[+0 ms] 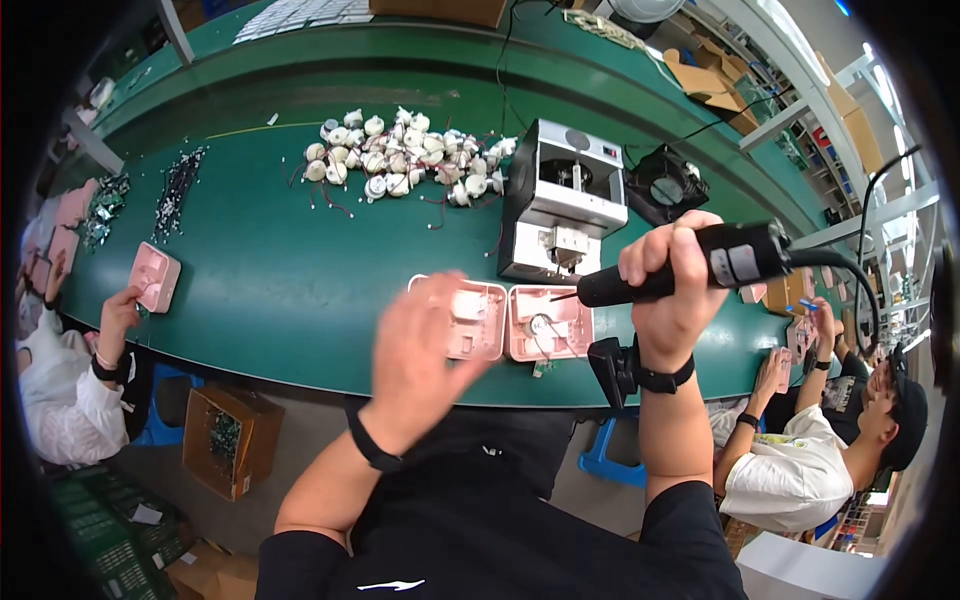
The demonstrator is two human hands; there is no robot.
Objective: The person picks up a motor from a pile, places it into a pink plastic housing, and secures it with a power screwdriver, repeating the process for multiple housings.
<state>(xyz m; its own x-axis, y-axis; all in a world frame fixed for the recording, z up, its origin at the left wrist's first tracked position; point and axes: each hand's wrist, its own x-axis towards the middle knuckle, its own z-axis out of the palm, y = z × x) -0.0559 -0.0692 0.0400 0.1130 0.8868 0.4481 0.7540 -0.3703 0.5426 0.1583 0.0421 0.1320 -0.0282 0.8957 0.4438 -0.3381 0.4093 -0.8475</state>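
Observation:
My right hand [672, 270] is wrapped round a black electric screwdriver [690, 268], whose thin bit points left over the right pink plastic case half [575, 325]. In that half sits a small round part [540, 325] with wires, and a bit of green board pokes out below its near edge. Motion blurs my left hand [420, 345], but its thumb stands apart from the fingers and nothing shows in it. It hovers over the left pink case half [485, 330], hiding part of it. Both halves lie side by side on the green table.
Behind the case halves stands a silver and black screw feeder [565, 200], beside a black fan [670, 185]. Several white round motors with wires [400, 155] lie heaped at the back. Co-workers' hands hold pink cases at left [155, 275] and right. A cardboard box [232, 440] stands on the floor.

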